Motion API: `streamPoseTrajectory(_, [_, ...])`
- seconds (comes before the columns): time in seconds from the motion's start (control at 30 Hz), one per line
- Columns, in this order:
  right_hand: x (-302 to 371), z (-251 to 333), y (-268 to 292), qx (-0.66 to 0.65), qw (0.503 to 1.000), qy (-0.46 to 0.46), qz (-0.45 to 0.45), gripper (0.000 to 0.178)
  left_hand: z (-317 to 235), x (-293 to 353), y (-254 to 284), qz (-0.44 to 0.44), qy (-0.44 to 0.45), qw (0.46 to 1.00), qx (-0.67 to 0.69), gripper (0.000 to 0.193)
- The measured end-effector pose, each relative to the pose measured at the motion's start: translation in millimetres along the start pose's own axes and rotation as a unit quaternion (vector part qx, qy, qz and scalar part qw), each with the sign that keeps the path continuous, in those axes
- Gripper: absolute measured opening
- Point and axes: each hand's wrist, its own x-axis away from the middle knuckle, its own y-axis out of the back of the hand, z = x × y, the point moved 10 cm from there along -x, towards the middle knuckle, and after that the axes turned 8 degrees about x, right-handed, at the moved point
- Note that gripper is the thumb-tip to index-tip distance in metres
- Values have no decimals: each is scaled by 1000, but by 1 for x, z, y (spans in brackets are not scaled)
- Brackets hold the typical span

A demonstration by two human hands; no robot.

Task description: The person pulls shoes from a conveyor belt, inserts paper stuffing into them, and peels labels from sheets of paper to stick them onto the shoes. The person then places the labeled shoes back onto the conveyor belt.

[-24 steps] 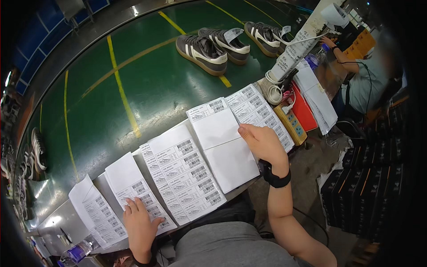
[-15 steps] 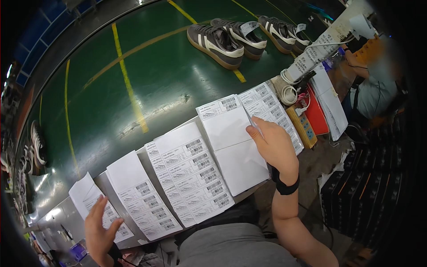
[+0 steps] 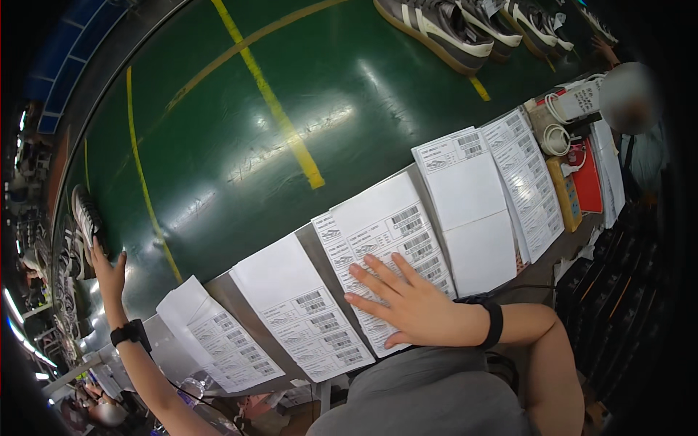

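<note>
At the table's (image 3: 233,138) far left: striped shoe (image 3: 85,209), partly hidden; left hand (image 3: 109,267) at its near end, thumb and fingers parted, contact unclear. Near edge: label sheets (image 3: 269,270), five stacks. Right hand (image 3: 407,309), spread flat over the third stack, gripping nothing, covers some print. Far right: dark shoes (image 3: 447,33), cropped. Near right: black boxes (image 3: 607,316), contents hidden.

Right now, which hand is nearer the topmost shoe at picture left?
Left. The left hand is at the near end of that shoe, contact unclear; the right hand is far across, spread over the middle label stack.
</note>
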Motion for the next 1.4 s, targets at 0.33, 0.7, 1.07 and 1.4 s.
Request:
streamPoseTrajectory(0.33, [-15,-1,2,-34,998,-7,61,108,182,-62,37,37,282,928,-239,118])
streamPoseTrajectory(0.7, [15,-6,-53,38,993,-36,105,96,191,-75,15,62,342,926,-146,95])
streamPoseTrajectory(1.07, [22,-14,-64,34,995,-34,93,121,301,-50,39,27,367,926,85,35])
streamPoseTrajectory(1.4, [-2,-11,-43,0,985,-93,145,102,350,-14,34,66,513,841,-155,100])
